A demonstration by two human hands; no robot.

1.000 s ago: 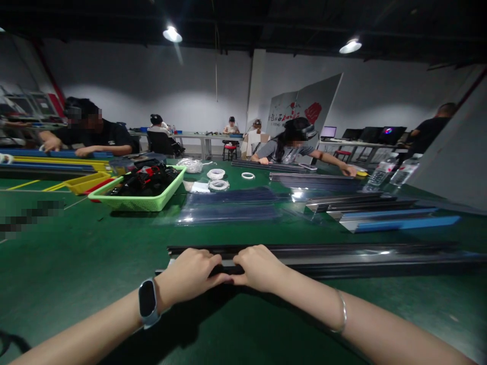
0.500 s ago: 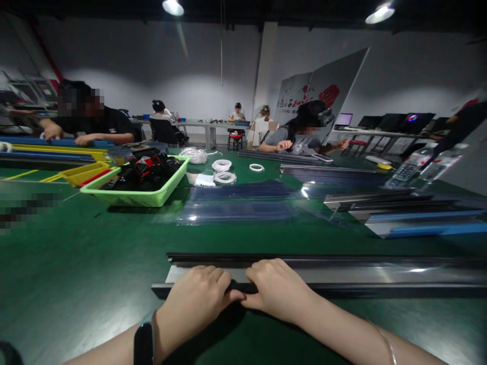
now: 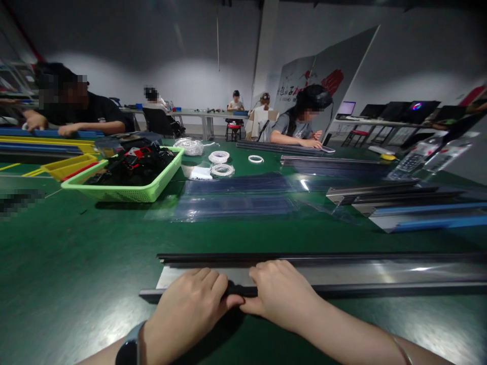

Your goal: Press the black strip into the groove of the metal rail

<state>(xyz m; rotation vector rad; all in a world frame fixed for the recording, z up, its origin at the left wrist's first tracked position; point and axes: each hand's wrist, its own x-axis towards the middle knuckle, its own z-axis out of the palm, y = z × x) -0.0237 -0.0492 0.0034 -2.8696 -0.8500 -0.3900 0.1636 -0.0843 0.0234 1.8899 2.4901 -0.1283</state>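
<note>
Though our view has shifted, our left hand [image 3: 190, 309] and right hand [image 3: 285, 299] stay clasped on the near edge of the metal channel [image 3: 353, 274] on the tabletop [image 3: 83, 243], so work likely continues there.

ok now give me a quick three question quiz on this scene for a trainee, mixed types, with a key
1. On the person's own which side is the dark-faced band worn: A) left, B) right, C) both?
2. True or false: the left hand is lifted clear of the metal channel.
3. Fill in the colour: the basket full of dark items is light ____.

Key: 1. A. 2. False; it touches the channel, as does the right hand. 3. Green.
</note>
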